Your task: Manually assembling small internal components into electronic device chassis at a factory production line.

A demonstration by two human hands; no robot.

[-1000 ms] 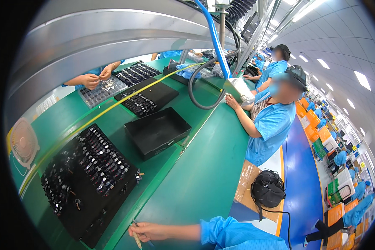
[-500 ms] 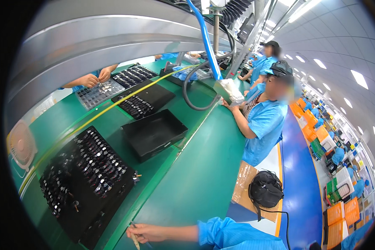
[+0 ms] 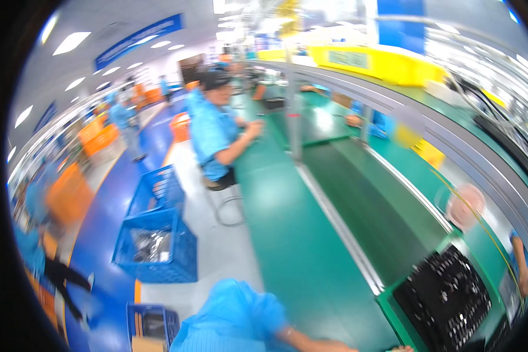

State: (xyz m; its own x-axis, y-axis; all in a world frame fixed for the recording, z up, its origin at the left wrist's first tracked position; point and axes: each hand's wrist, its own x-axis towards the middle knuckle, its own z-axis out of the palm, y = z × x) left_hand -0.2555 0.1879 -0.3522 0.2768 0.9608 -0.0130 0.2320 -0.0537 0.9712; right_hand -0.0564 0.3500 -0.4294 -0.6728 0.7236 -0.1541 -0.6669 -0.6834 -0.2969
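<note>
My left arm comes in at the lower edge in a blue sleeve, over the near end of the green worktop [image 3: 311, 252]. My left hand [image 3: 337, 347] is cut off by the picture's lower rim, so its fingers are hidden. A small patch of skin, seemingly my right hand [image 3: 402, 349], just shows at the same rim near the corner of a green-edged frame. What either hand holds cannot be made out. Close by on the right lies a black tray [image 3: 446, 296] with rows of small dark, shiny parts, blurred.
Blue crates [image 3: 158, 249] stand on the floor at left, one with bagged items. A co-worker [image 3: 208, 126] in blue sits further along the bench. A dark green belt [image 3: 369, 193] runs beside the worktop under a metal rail [image 3: 416, 108]. A fan [image 3: 465, 205] stands at right.
The view has swung far to the left, and the picture is smeared. Earlier my right hand showed gripping a thin, pale-handled tool beside the black tray; now it is almost out of the picture.
</note>
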